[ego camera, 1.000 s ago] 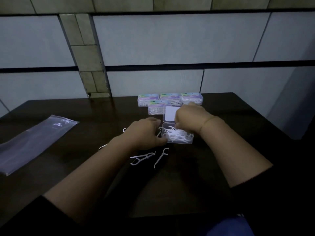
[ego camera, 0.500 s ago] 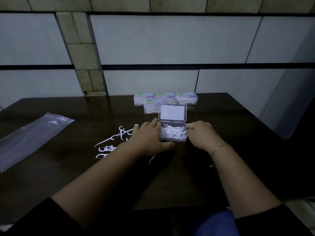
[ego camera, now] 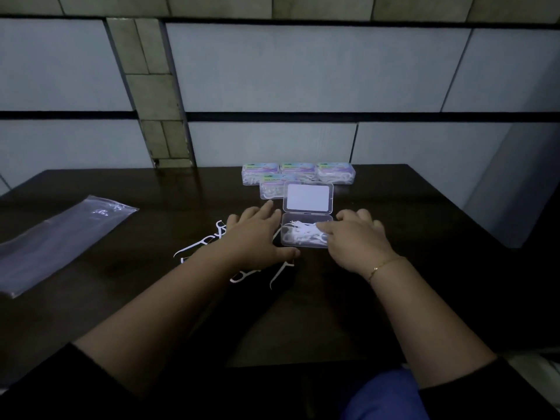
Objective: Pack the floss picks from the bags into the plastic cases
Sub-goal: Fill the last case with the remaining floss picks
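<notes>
A clear plastic case [ego camera: 306,236] lies open in the middle of the dark table, its lid [ego camera: 308,197] standing up behind it and white floss picks heaped inside. My left hand [ego camera: 257,234] lies flat on the table just left of the case, fingers straight, covering some loose floss picks [ego camera: 197,247]. More loose picks [ego camera: 280,272] lie in front of its thumb. My right hand [ego camera: 354,237] rests at the case's right end, its thumb touching the picks inside. Several closed, filled cases [ego camera: 335,173] stand at the back.
An empty clear plastic bag [ego camera: 57,241] lies flat at the left of the dark wooden table [ego camera: 318,313]. The table's far edge meets a tiled wall. Its right edge drops off beside the right forearm.
My right hand has come back from the lid to the right end of the case. My left hand has flattened and spread beside the case. The lid now stands open and uncovered.
</notes>
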